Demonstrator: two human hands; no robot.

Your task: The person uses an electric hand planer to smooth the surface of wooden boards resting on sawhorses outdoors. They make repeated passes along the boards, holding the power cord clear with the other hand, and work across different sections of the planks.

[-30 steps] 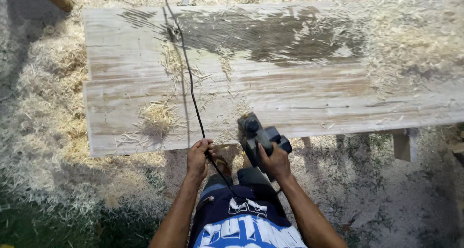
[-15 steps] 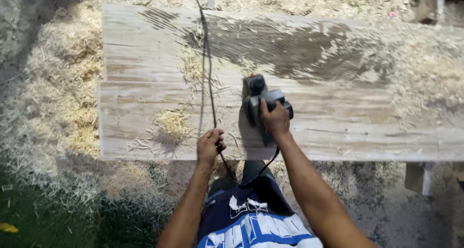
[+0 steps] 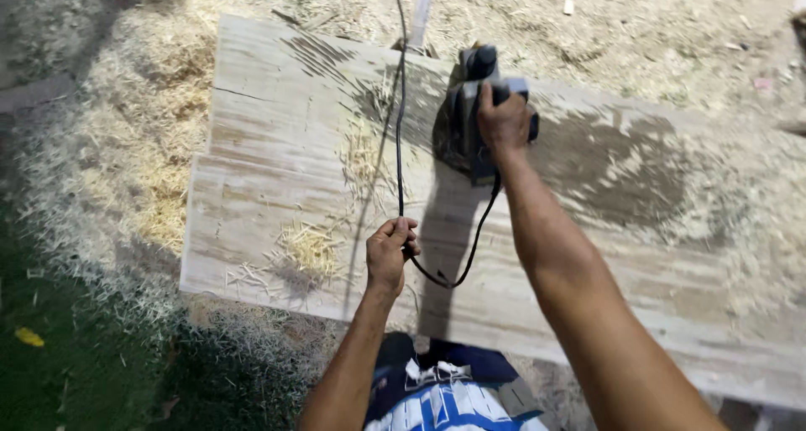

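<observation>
— Sawdust and pale wood shavings [image 3: 126, 154] cover the ground all around, thickest on the left. What lies on them?

— Wide, rough wooden planks [image 3: 277, 154] with small heaps of shavings on top, serving as the counter.

— And the left hand [image 3: 389, 255]?

— It hovers over the near plank, fingers [image 3: 403, 229] curled tight around a black power cord [image 3: 400, 112]. The cord runs up across the planks to the far edge and loops down to the tool.

— Which tool?

— A dark electric planer [image 3: 472, 120], resting flat on the far plank, just right of the cord.

— The right hand [image 3: 504, 120]?

— Arm stretched out, fingers wrapped closed over the planer's top handle. A darker patch of wood [image 3: 621, 162] lies to its right.
</observation>
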